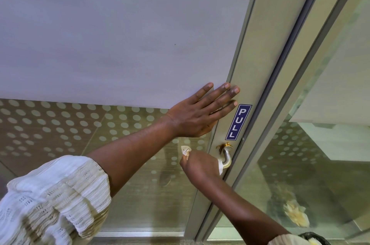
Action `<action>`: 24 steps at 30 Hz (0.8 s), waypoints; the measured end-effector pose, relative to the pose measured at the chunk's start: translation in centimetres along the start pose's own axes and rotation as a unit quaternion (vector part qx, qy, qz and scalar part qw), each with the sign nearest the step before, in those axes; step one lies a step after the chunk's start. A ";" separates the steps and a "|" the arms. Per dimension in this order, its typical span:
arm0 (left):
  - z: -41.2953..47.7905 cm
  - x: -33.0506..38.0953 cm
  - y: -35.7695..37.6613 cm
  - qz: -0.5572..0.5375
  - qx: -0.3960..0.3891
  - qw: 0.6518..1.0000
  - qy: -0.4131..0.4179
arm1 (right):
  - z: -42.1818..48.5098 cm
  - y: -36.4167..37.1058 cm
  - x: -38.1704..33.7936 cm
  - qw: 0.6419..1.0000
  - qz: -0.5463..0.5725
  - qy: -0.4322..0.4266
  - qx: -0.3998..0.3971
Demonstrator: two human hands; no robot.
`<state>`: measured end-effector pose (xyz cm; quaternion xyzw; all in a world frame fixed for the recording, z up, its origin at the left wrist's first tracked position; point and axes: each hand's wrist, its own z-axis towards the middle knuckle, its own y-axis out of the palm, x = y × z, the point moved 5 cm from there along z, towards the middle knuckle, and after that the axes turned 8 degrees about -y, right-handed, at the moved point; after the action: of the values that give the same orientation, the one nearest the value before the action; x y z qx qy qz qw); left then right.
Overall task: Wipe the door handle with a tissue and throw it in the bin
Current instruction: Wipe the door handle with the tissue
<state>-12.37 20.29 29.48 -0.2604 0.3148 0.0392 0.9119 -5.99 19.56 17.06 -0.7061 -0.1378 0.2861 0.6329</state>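
Head view: crumpled white tissue [185, 151] on handle [227, 158]

The door handle [227, 159] was smooth, polished silvery metal, its collar [227, 145] a shiny brass tone. The tissue [185, 150] was soft, crumpled white paper. The door stile [258, 60] looked like matt grey metal. The glass panel [100, 34] was frosted matt above, with frosted dots lower down. The PULL sticker [238, 122] was glossy. The sleeve [60, 194] was ribbed, open-knit white cloth.
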 end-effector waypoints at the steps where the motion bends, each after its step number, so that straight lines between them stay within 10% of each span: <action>1: 0.0 0.0 0.0 0.001 -0.003 1.000 0.000 | -0.1 0.1 -0.2 0.999 -0.015 -0.008 0.027; 24: -0.1 0.0 0.1 -0.006 -0.006 1.000 -0.008 | -5.2 2.1 4.5 0.922 -0.130 -0.297 0.212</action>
<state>-12.46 20.34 29.42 -0.2673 0.3055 0.0373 0.9132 0.20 17.51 14.19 -0.4143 -0.3460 0.4207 0.7291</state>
